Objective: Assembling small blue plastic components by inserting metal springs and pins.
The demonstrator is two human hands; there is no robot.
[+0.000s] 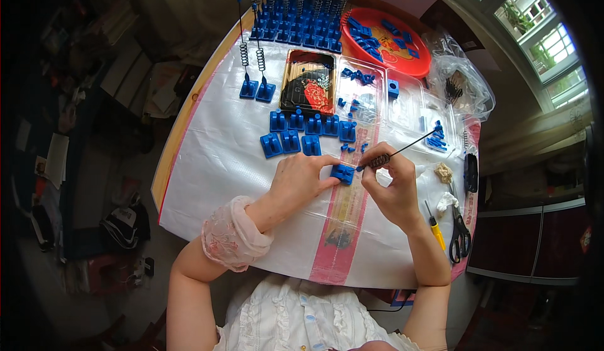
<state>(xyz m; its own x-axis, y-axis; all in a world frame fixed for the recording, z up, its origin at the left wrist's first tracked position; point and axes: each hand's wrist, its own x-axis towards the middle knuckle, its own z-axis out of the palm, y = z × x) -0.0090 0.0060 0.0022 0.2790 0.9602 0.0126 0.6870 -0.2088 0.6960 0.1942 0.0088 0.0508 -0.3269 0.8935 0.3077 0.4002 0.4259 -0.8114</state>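
Note:
My left hand (301, 178) rests on the white table cover and pins a small blue plastic block (343, 173) with its fingertips. My right hand (393, 184) pinches a thin black rod with a coiled spring (385, 158), its lower tip at the block and its far end slanting up to the right. Just beyond the hands lie two rows of several similar blue blocks (306, 133).
Finished blocks with upright spring rods (296, 17) crowd the far edge, two more (257, 86) stand at the left. A dark patterned tray (307, 80), clear plastic trays (402, 102), a red plate of blue parts (387, 39), a plastic bag (462, 80), scissors (459, 231) and a yellow screwdriver (435, 226) lie around.

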